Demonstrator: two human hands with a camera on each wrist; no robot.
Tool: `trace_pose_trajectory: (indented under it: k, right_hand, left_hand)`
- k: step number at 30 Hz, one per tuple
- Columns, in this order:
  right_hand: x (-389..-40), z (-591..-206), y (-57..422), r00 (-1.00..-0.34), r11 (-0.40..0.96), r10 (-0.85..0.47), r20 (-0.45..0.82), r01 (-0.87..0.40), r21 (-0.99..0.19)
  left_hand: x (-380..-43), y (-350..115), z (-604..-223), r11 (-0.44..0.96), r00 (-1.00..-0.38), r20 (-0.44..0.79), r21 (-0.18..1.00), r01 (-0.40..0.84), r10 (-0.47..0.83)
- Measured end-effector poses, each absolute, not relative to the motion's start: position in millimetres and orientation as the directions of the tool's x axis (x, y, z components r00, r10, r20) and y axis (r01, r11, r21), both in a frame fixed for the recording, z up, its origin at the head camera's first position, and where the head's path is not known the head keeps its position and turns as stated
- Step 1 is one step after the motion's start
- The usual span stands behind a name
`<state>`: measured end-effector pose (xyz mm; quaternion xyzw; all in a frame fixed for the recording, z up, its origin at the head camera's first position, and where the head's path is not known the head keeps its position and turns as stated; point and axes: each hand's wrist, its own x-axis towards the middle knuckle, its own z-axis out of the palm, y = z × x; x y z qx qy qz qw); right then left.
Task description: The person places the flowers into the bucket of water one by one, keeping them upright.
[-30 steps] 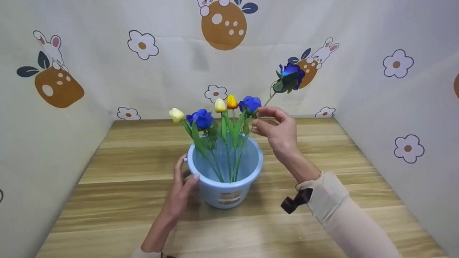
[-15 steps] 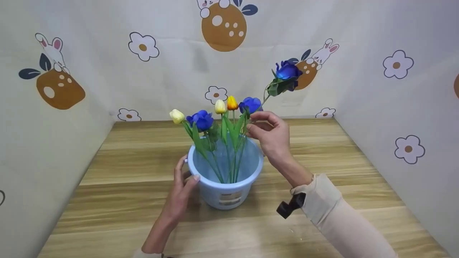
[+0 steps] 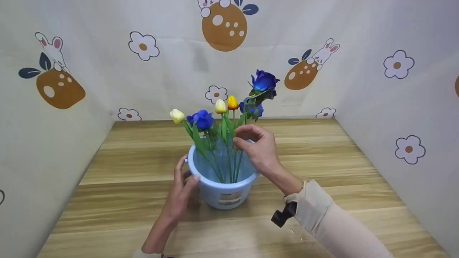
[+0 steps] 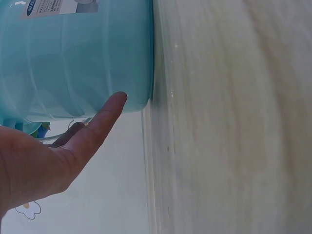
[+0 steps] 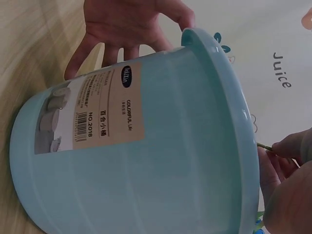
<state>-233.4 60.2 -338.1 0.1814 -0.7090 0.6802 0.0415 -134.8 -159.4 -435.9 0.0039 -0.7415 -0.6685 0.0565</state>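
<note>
My right hand [image 3: 259, 150] pinches the thin green stem of a blue rose [image 3: 264, 81] between thumb and fingers, above the bucket's right side. The rose leans right, in front of another blue flower [image 3: 256, 110]. My left hand [image 3: 177, 197] rests against the left side of the light blue bucket [image 3: 225, 187], its thumb at the rim. In the right wrist view, the left hand's fingers [image 5: 111, 54] are spread and fairly straight along the bucket wall. Standing in the bucket are white tulips [image 3: 176, 116], an orange-yellow tulip [image 3: 232, 103] and a blue flower [image 3: 201, 120].
The bucket stands on a wood-grain table [image 3: 136, 172]. A pale printed cloth [image 3: 172, 71] hangs behind the table and along both sides. A black strap mount [image 3: 284, 214] sits at my right wrist. The bucket carries a printed label [image 5: 108, 107].
My right hand has moved left and down, over the bucket, with the blue rose's stem in its pinch. The rose head has swung left. My left hand and the bucket stay put.
</note>
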Motion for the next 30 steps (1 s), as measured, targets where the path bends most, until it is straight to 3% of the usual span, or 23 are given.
trace_pose_trajectory:
  k: [30]
  right_hand:
    - [-222.1,-336.1,36.9,-0.808,0.388,-0.56,0.183,-0.45,-0.805]
  left_hand:
    - [-134.2,-158.4,-433.5,0.095,-0.996,0.06,0.994,0.053,-0.065]
